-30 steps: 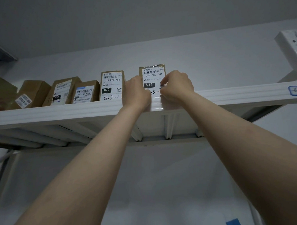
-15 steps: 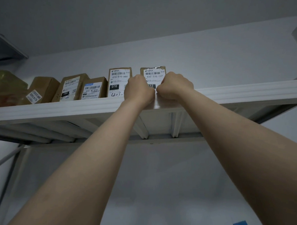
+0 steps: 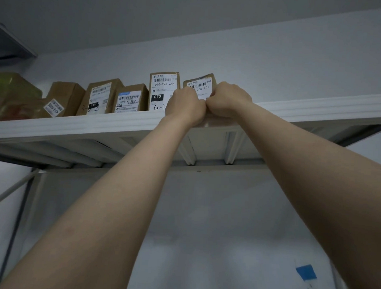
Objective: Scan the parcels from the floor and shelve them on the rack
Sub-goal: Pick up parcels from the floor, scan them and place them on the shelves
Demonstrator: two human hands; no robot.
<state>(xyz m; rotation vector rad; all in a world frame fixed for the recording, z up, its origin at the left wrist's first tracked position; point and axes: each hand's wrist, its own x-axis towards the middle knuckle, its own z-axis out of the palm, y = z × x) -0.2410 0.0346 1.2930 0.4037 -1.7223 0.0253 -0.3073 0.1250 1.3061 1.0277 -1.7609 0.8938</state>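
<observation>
A small brown parcel (image 3: 200,83) with a white barcode label stands on the white top shelf (image 3: 77,126) of the rack, to the right of a parcel marked 070 (image 3: 163,86). Both my arms reach up to it. My left hand (image 3: 184,107) grips its left lower part and my right hand (image 3: 227,99) grips its right lower part, fingers curled round it. The two hands touch at the knuckles and hide the lower half of the parcel.
Several more brown parcels (image 3: 130,98) line the shelf to the left, ending in a green-wrapped one (image 3: 10,92). The shelf to the right of my hands is bare. A white wall with a blue tape patch (image 3: 306,272) lies below.
The parcel has sunk lower and further back onto the shelf between my hands, which have closed together until they touch. The view has shifted slightly right.
</observation>
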